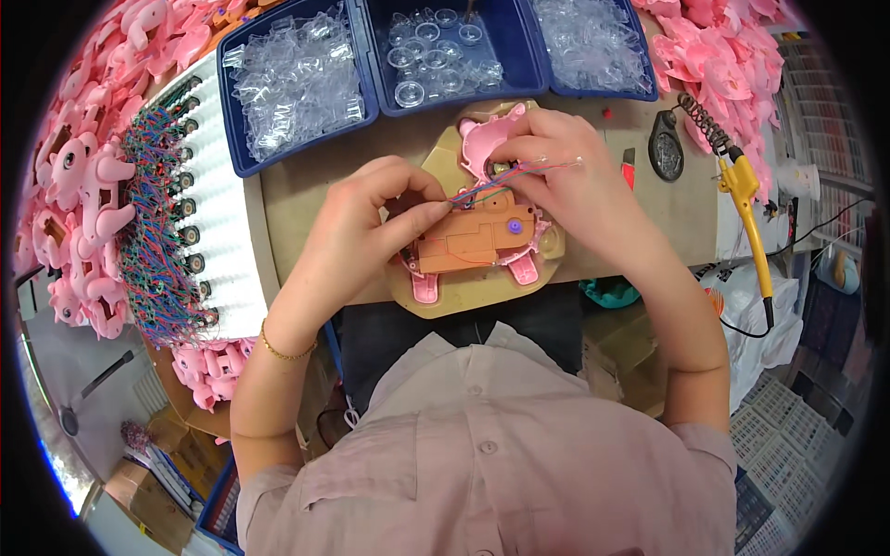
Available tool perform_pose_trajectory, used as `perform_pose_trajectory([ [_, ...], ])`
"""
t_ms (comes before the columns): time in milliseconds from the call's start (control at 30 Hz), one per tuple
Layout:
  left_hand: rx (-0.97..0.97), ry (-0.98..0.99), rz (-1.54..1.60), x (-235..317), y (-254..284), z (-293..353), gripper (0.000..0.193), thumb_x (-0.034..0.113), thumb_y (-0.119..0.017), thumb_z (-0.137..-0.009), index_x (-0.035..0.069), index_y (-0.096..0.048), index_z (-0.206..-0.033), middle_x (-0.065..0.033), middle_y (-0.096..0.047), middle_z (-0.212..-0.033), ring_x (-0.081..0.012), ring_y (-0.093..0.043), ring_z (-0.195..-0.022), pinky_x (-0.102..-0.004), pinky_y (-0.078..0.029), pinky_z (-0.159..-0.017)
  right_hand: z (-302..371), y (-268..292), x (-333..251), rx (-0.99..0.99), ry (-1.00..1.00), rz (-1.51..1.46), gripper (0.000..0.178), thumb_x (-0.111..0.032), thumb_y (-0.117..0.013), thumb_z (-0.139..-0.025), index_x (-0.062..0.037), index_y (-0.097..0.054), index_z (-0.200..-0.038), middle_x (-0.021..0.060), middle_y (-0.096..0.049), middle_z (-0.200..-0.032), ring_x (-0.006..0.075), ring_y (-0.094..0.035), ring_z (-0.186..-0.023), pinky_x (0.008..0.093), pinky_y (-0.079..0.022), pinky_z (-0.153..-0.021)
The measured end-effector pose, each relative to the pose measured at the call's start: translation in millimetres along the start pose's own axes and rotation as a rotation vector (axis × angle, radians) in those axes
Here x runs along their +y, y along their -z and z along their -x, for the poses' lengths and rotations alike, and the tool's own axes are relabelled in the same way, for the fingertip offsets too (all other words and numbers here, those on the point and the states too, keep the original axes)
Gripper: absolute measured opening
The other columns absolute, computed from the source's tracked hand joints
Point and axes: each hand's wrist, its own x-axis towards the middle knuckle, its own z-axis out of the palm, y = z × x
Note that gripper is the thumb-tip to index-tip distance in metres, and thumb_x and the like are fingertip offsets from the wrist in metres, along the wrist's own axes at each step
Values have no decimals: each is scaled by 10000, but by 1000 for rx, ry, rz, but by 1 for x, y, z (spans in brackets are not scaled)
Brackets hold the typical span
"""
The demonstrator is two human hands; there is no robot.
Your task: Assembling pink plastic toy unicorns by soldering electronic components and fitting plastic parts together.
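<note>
A pink animal-shaped toy shell (pixel 489 141) lies open on a tan shaped board (pixel 445 298) in front of me. An orange gearbox (pixel 464 243) with a purple knob sits in its body. My left hand (pixel 380 211) is closed, thumb and forefinger pinching thin coloured wires (pixel 473 195) above the gearbox. At the shell's upper part, my right hand (pixel 564 157) curls its thumb and fingers about a small metallic part (pixel 502 170), partly hidden by the fingers. Bare wire ends stick out across the right palm.
Blue bins (pixel 371 88) of clear plastic parts line the back. At left, wired round speakers (pixel 193 235) lie on a white ridged sheet (pixel 232 213), beside piled pink toys (pixel 93 185). A yellow soldering iron (pixel 742 185) rests in a coil holder at right, near more pink shells (pixel 714 65).
</note>
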Motion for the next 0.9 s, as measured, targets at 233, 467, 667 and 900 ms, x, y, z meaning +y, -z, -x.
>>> perform_pose_trajectory([
  [233, -4, 2, 65, -3, -1, 0, 118, 95, -666, -826, -12, -629, -858, -35, -552, -775, -87, -519, -634, -240, -434, -590, -7, 7, 5, -212, -108, -92, 171, -94, -683, -751, -30, -631, -900, 105, -579, -853, 275, -588, -769, 353, -468, -647],
  [467, -14, -72, -28, -1, -1, 1, 131, 106, -663, -835, -16, -627, -864, -30, -553, -777, -82, -525, -625, -234, -436, -581, -10, 4, 1, -192, -66, -5, 168, -81, -670, -757, -20, -608, -901, 111, -599, -805, 279, -599, -745, 363, -472, -667],
  [667, -34, 79, 216, -5, -2, 1, 162, 138, -663, -851, -21, -638, -872, -7, -597, -748, -52, -539, -634, -207, -437, -562, -23, 5, 10, -357, -76, -105, 170, -76, -649, -767, -21, -600, -920, 121, -613, -822, 282, -601, -773, 367, -465, -698],
  [900, -60, 207, 208, 2, 0, -3, 175, 150, -660, -851, -20, -643, -887, 1, -611, -689, -43, -542, -596, -219, -450, -530, 35, 25, -20, -7, -221, 130, 127, -99, -682, -760, -31, -614, -843, 91, -628, -873, 279, -580, -821, 358, -439, -771],
])
